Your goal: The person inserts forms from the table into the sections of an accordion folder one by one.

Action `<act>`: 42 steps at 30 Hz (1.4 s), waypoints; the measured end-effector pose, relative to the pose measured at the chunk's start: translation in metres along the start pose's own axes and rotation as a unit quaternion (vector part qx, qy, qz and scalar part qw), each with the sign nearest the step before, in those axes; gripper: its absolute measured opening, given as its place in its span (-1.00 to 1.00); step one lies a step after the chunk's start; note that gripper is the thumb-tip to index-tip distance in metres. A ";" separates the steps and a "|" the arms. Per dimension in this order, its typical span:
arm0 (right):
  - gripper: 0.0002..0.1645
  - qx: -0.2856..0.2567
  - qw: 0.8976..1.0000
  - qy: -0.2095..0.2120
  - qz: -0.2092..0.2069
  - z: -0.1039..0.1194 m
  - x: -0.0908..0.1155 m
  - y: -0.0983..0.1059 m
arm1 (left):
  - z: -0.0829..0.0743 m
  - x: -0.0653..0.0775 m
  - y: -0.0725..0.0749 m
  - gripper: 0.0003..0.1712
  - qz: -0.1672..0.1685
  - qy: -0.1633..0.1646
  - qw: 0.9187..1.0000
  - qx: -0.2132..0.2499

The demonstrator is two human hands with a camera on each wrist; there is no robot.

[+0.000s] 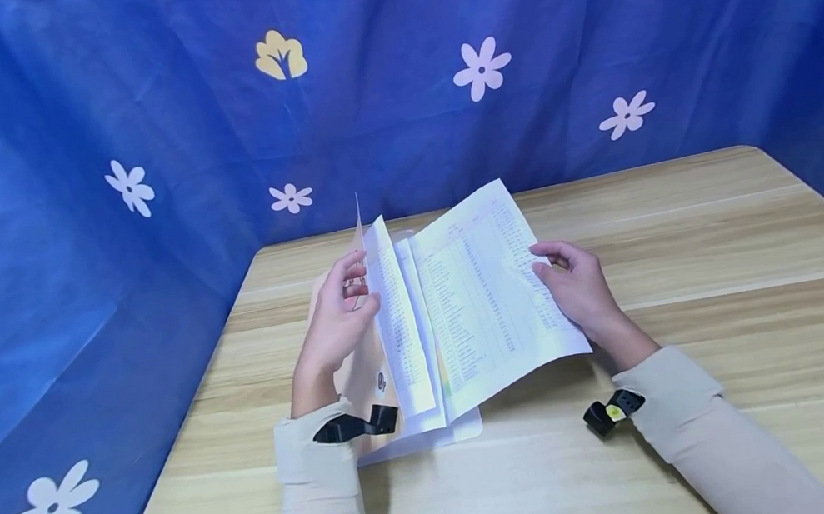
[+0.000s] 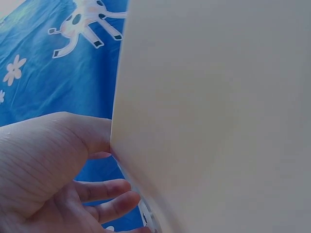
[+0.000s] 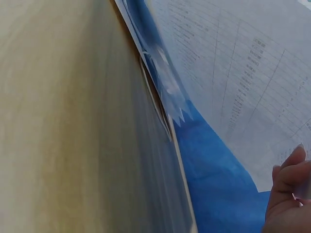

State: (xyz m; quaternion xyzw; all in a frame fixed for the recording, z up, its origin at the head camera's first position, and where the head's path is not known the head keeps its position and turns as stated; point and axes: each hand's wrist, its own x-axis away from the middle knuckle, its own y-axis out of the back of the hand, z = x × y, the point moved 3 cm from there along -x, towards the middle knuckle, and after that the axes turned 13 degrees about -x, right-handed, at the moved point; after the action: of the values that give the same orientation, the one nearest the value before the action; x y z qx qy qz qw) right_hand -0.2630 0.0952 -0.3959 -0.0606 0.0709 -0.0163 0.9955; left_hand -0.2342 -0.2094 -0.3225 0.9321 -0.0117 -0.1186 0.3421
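A folder (image 1: 368, 379) with a pale pinkish cover stands partly open on the table, its white lower corner flat on the wood. My left hand (image 1: 337, 319) holds the raised cover and the printed sheets (image 1: 400, 325) beside it, thumb and fingers at their left edge. In the left wrist view, a broad pale surface (image 2: 214, 107) hides part of that hand. My right hand (image 1: 576, 281) pinches the right edge of a large printed sheet (image 1: 483, 291), which is tilted up and slightly bent. Table rows of print show on this sheet in the right wrist view.
The wooden table (image 1: 721, 258) extends to the right and toward the front. Blue curtain (image 1: 379, 84) with white flowers hangs behind and on both sides. A black wrist camera sits on each sleeve.
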 end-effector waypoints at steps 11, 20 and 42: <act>-0.66 -0.026 0.999 -0.042 -0.009 -0.009 0.000 -0.010 | 0.000 0.001 0.001 -0.30 -0.002 0.004 1.000 0.007; -0.67 -0.008 0.999 -0.036 -0.002 -0.011 0.004 -0.016 | -0.001 0.002 0.002 -0.30 -0.008 0.000 1.000 0.001; -0.68 0.009 0.999 -0.035 0.010 -0.011 0.010 -0.028 | -0.001 0.001 0.002 -0.29 -0.004 0.005 1.000 -0.003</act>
State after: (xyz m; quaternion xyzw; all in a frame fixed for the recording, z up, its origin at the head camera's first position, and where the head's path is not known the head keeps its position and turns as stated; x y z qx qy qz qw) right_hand -0.2554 0.0657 -0.4050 -0.0516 0.0368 -0.0045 0.9980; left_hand -0.2332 -0.2107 -0.3208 0.9316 -0.0058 -0.1154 0.3447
